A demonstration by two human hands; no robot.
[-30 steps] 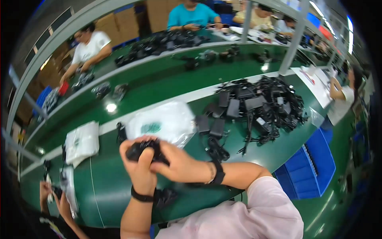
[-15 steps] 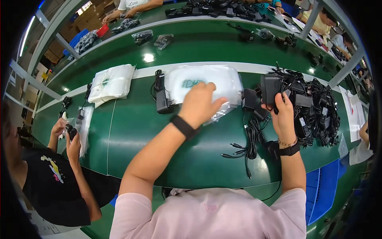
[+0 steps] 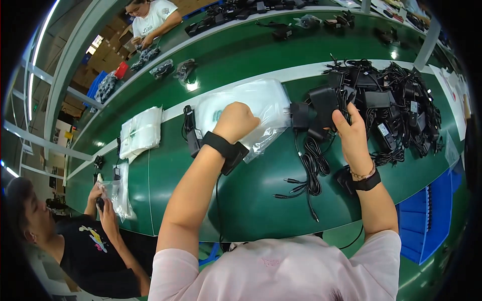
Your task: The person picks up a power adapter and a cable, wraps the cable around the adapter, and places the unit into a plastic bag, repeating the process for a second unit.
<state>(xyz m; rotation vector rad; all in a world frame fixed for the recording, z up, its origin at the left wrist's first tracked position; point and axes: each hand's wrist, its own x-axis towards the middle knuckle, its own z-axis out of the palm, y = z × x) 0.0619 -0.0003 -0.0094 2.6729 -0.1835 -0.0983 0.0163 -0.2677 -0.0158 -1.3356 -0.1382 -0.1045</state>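
Note:
My left hand (image 3: 234,123) is curled over a stack of clear plastic bags (image 3: 271,98), knuckles up. Its fingertips are hidden, so what they hold, if anything, does not show. My right hand (image 3: 354,135) grips a black power adapter (image 3: 324,103) with a bundled cable, fingers and thumb closed at its right side. Beside that hand lies another black adapter (image 3: 299,116), its coiled cable (image 3: 314,168) trailing several plug ends toward me. An adapter with a tied cable (image 3: 193,140) rests left of the bags, partly behind my left wrist.
A heap of black adapters (image 3: 396,113) spreads on the right. Farther left lies another bag stack (image 3: 141,133). A co-worker (image 3: 95,241) at my left handles a small black thing and a clear bag. Blue bins (image 3: 427,215) stand below the right table edge; a raised green shelf (image 3: 231,62) runs behind.
My left thumb has drawn in toward the curled fingers over the bags. The adapter in my right hand has shifted slightly left and tilted. The whole view has turned.

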